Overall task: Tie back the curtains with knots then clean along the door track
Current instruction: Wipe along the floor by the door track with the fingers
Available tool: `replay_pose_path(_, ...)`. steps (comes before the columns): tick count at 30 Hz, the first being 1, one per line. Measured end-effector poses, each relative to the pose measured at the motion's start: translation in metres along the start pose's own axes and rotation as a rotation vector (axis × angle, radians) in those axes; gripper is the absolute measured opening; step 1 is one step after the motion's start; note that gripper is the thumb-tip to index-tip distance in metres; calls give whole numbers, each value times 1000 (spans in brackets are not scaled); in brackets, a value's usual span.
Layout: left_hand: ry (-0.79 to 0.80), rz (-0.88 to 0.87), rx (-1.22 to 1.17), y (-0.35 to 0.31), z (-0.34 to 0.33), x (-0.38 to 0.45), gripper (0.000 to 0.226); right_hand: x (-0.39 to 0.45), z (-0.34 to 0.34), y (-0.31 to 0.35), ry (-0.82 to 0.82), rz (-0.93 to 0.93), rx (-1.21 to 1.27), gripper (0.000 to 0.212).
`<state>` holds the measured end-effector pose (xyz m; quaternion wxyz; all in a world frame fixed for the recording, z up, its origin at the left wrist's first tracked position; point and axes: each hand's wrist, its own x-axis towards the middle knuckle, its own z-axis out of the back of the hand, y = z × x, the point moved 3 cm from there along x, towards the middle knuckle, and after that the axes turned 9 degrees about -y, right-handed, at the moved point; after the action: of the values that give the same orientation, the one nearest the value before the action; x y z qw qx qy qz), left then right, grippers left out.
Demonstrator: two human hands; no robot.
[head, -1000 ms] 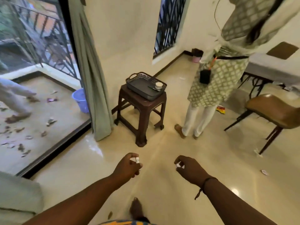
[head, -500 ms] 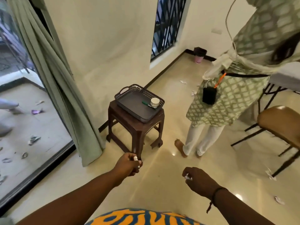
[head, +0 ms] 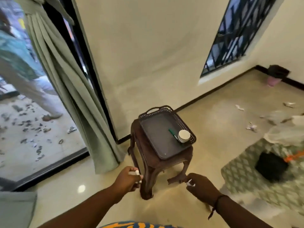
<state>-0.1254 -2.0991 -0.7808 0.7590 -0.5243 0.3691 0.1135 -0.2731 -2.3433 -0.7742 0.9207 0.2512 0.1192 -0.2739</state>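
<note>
Both grips are curled closed. My left hand (head: 127, 179) pinches a small white object (head: 137, 172) at thumb and forefinger; my right hand (head: 201, 186) pinches a similar white piece (head: 189, 183). Neither item is large enough to identify. The sage-green curtain (head: 69, 89) hangs at the left beside the black door frame (head: 92, 76), long axis vertical and leaning right toward the floor, hem resting near the door track (head: 49, 168). Its top is cut off. A brown stool (head: 148, 163) stands ahead of my hands.
</note>
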Motion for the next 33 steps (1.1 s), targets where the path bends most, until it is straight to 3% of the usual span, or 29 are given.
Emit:
replay_pose_path(5, -36, 111, -12, -5, -23, 31, 27, 81, 16, 2, 9, -25, 21, 20)
replay_pose_path(9, 28, 88, 92, -24, -38, 80, 19, 138, 24, 10, 48, -14, -37, 27)
replay_pose_path(14, 75, -16, 166, -76, -75, 139, 24, 197, 37, 4, 38, -28, -37, 2)
replay_pose_path(20, 87, -3, 229, -110, -137, 192, 29, 259, 34, -16, 23, -51, 130, 24)
replay_pose_path(25, -71, 4, 419, -90, -178, 216, 30, 288, 5, -24, 163, 116, 163, 23)
replay_pose_path(29, -77, -6, 459, -84, -214, 221, 38, 298, -8, -33, 203, 156, 238, 14)
replay_pose_path(33, -32, 39, 513, -82, -224, 223, 50, 301, -13, -38, 304, 213, 117, 15)
